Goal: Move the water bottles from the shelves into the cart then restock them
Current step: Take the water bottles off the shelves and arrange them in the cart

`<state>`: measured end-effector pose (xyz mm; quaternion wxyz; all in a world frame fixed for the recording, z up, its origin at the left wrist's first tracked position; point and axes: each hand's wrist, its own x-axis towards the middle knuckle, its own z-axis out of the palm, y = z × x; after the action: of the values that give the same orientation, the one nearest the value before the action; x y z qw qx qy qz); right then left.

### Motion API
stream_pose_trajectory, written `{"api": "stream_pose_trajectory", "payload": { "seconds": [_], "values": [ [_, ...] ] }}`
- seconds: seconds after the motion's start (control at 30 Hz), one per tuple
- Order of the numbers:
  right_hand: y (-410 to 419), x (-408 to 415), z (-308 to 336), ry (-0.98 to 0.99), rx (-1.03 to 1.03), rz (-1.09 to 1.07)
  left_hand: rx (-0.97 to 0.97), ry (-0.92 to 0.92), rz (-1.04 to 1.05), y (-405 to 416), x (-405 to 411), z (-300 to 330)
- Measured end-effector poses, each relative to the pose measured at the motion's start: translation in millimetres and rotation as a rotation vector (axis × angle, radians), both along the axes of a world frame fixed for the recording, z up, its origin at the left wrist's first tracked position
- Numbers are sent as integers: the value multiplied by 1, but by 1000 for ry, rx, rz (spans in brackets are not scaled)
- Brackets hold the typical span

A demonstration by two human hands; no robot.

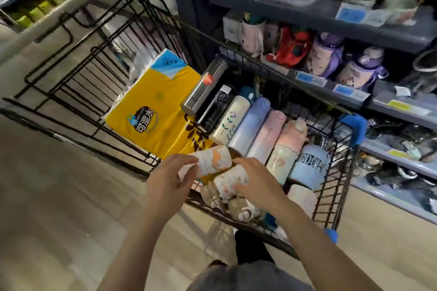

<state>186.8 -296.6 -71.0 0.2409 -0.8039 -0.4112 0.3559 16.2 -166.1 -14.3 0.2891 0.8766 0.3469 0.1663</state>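
**Both hands on patterned bottles at near end of cart**

Nearest the camera: left hand [170,179] and right hand [256,178], side by side over the near end of the cart [331,196]. Left hand clamped on upper patterned bottle [211,160], fingers and thumb curled round its near end. Right hand laid over lower patterned bottle [233,181], fingers curled on its top and side; grip looks closed, full wrap not visible.

Relation governing the coming move: upper patterned bottle lies directly ahead of the left hand, long axis running from lower left to upper right, far end pointing toward the row of bottles [250,125]. Lower patterned bottle lies just beneath and beside it, roughly parallel, the two touching or nearly so; contact not resolvable. Each hand nearest its own bottle; no crossing required.

Row of bottles packed shoulder to shoulder along the cart's right side, caps toward the far end, all on the same diagonal. Blue bottle [309,165] at the cart's near right corner. Yellow package [156,104] flat against the left side. Shelves [331,9] just to the right of the cart, purple bottles [343,61] upright on the middle shelf.

Judgement: cart heavily loaded, one stage largely complete; whether the held bottles are going in or coming out cannot be determined.
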Motion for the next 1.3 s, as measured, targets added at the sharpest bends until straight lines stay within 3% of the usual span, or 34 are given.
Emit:
{"api": "stream_pose_trajectory", "payload": {
  "seconds": [0.2,0.37,0.63,0.83,1.07,1.17,1.3],
  "values": [
    [21,15,-13,-38,-50,-32,127,167,-26,55,16,-11],
    [61,0,-28,-120,-47,27,320,179,-164,108,10,-22],
    [133,-47,-54,-407,-149,456,413,462,-174,158,-55,-39],
    [142,-44,-64,-435,-177,551,460,313,-185,160,-60,-50],
    [144,-42,-67,-504,-109,597,426,312,-195,161,-62,-52],
    [140,-40,-56,-553,-10,521,332,221,-147,160,-62,-47],
    [118,-21,-32,-669,143,220,195,-24,-174,147,-31,-34]
  ]
}}
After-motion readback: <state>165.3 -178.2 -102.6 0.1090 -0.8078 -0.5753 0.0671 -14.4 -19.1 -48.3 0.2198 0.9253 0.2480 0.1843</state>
